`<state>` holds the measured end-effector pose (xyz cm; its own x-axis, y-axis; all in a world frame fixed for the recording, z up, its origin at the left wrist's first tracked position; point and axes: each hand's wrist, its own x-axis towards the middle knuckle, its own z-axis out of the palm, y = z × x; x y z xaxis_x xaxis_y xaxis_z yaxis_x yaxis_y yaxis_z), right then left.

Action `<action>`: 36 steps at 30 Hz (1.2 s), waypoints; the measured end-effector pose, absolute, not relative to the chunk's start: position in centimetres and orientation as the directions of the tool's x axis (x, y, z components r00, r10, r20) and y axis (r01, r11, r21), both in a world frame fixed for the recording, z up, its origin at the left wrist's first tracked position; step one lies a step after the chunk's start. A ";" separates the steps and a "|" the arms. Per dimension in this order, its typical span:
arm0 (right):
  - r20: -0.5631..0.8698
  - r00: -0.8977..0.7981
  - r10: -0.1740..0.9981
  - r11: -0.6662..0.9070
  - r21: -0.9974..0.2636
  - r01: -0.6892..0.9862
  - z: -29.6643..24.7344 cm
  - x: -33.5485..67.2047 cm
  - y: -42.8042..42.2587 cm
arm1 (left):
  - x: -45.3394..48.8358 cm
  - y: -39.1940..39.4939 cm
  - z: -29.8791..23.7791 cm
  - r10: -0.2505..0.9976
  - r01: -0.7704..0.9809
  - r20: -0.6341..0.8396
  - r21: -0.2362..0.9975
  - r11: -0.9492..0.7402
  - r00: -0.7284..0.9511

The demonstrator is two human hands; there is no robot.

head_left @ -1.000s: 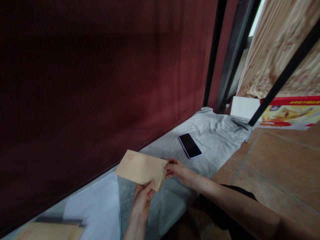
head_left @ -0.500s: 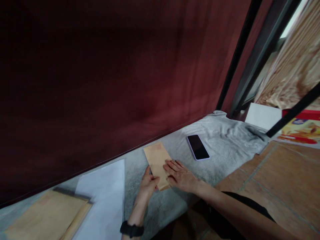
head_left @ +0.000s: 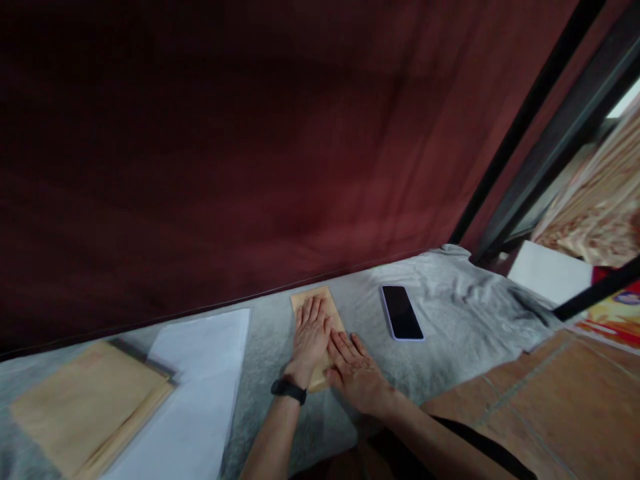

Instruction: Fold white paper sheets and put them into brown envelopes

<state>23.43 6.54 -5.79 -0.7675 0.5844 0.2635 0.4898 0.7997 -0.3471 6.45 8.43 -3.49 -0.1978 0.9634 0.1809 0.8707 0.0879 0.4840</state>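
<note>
A small brown paper envelope (head_left: 334,319) lies flat on the grey cloth in front of me. My left hand (head_left: 311,337) rests palm down on it, fingers stretched toward its far end and covering much of its middle. Against the envelope's right edge lies my right hand (head_left: 356,373), also flat, with its fingertips on the paper close to the left hand. Neither hand grips anything. A black band sits on my left wrist.
At the left, a stack of brown envelopes (head_left: 90,400) overlaps white paper sheets (head_left: 200,373). A phone (head_left: 401,313) with a pale purple rim lies right of my hands on the grey cloth (head_left: 450,320). Dark red fabric (head_left: 250,167) rises behind. Black poles and a white box (head_left: 550,270) stand at right.
My left hand has let go of the envelope's left edge and moved onto its top, fingers now spread flat. My right hand stays flat at the right side. The view has shifted slightly.
</note>
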 end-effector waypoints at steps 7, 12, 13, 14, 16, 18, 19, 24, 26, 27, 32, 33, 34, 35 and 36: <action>0.182 -0.807 0.562 0.798 -0.374 0.472 -5.3 23.7 7.0 | 3.7 12.7 -4.2 0.974 0.885 0.171 0.463 0.053 -0.148; 0.078 -0.849 0.523 0.758 -0.499 0.420 -3.8 24.5 8.3 | 3.9 11.4 -4.1 0.987 0.870 0.155 0.491 -0.034 -0.049; 0.052 -0.862 0.505 0.746 -0.529 0.405 -3.5 24.8 8.7 | 4.1 10.7 -4.1 0.988 0.851 0.148 0.522 -0.051 -0.032; 0.027 -0.875 0.484 0.735 -0.554 0.390 -3.2 25.1 9.1 | 4.2 10.0 -4.1 0.990 0.820 0.138 0.569 -0.058 -0.025; -0.014 -0.899 0.437 0.720 -0.594 0.359 -2.7 25.8 9.9 | 4.7 8.3 -4.0 0.993 0.724 0.108 0.689 -0.042 -0.045; -0.033 -0.923 0.385 0.716 -0.620 0.321 -2.5 26.5 10.4 | 5.1 6.4 -3.9 0.995 0.627 0.064 0.779 0.000 -0.080; -0.024 -0.929 0.370 0.717 -0.628 0.302 -2.4 26.8 10.5 | 5.4 5.4 -3.8 0.995 0.591 0.046 0.807 0.016 -0.089; 0.112 -0.922 0.371 0.741 -0.635 0.221 -2.7 27.2 10.6 | 6.9 0.4 -2.7 0.993 0.442 0.026 0.897 0.029 -0.119; 0.154 -0.898 0.411 0.737 -0.636 0.228 -2.8 26.8 10.5 | 7.5 -1.0 -2.3 0.988 0.375 0.007 0.926 0.051 -0.153; 0.161 -0.884 0.440 0.732 -0.635 0.249 -2.8 26.6 10.5 | 7.7 -1.5 -2.2 0.985 0.358 -0.002 0.931 0.066 -0.175; 0.133 -0.799 0.586 0.702 -0.577 0.418 -2.5 25.7 9.7 | 8.1 -2.1 -3.2 0.966 0.490 0.074 0.870 0.059 -0.246; 0.144 -0.788 0.598 0.709 -0.554 0.437 -2.4 25.5 9.3 | 8.2 -2.0 -3.6 0.964 0.527 0.099 0.849 0.048 -0.247; 0.162 -0.788 0.594 0.725 -0.531 0.438 -2.4 25.4 8.8 | 8.2 -2.0 -3.9 0.957 0.554 0.122 0.831 0.045 -0.261; 0.184 -0.797 0.575 0.748 -0.512 0.421 -2.4 25.2 8.2 | 8.2 -2.0 -4.2 0.947 0.573 0.144 0.818 0.049 -0.286; 0.204 -0.814 0.544 0.773 -0.499 0.391 -2.5 25.1 7.5 | 8.3 -2.0 -4.4 0.934 0.585 0.162 0.809 0.058 -0.317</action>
<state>25.14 7.49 -2.54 -0.8140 0.5439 0.2041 0.3914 0.7731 -0.4991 8.32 -2.04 -4.38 -0.3173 0.9344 0.1620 0.5852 0.0585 0.8088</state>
